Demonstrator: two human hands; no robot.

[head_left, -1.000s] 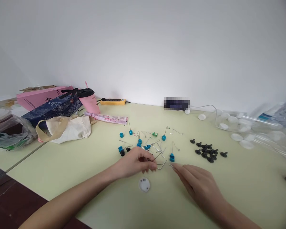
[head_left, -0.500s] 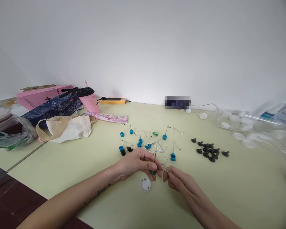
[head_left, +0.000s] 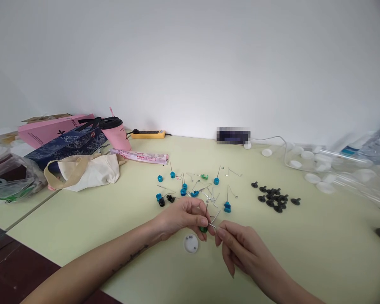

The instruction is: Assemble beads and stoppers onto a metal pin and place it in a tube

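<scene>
My left hand (head_left: 190,216) is closed on a small green plastic piece (head_left: 203,229), from which a thin metal rod (head_left: 206,211) stands upright. Part of the green piece is hidden by the fingers. Between the thumb and forefinger of my right hand (head_left: 240,245) is a thin silver hex key (head_left: 212,226), its tip reaching the green piece; whether it sits in a hole cannot be seen. Just below my left hand lies a round white cap (head_left: 191,244) with a few tiny dark screws in it. Beyond the hands are blue plastic pieces (head_left: 227,207) with bent wires.
Black disc-shaped pieces with stems (head_left: 274,197) are grouped at the right. White round caps (head_left: 307,155) and clear plastic lie farther back. At the left are a cloth bag (head_left: 88,171), a pink cup (head_left: 117,137) and boxes; a yellow power strip (head_left: 148,134) is by the wall.
My right hand has moved slightly left, bringing the hex key up against the green piece. Its lower fingers have spread out. The whole view has shifted a little.
</scene>
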